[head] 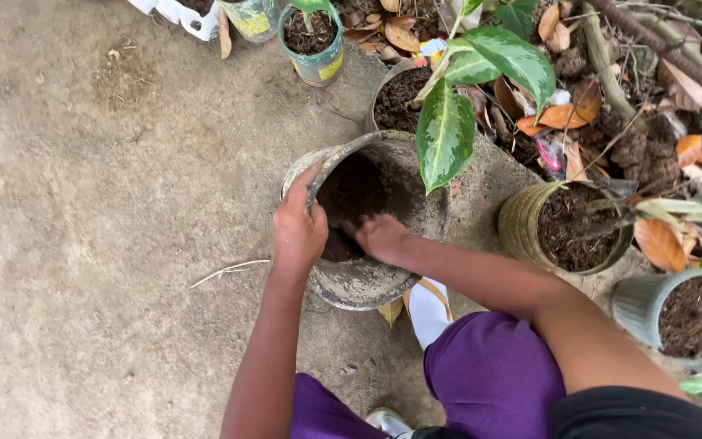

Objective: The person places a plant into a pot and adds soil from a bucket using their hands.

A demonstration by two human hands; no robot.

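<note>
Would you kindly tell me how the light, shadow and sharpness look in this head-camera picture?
Head view: soft, even daylight with no glare; the inside of the grey pot is dark where the right hand reaches into the soil; the left hand on the rim is sharp; the variegated leaf is crisp; slight wide-angle stretch at the edges.
</note>
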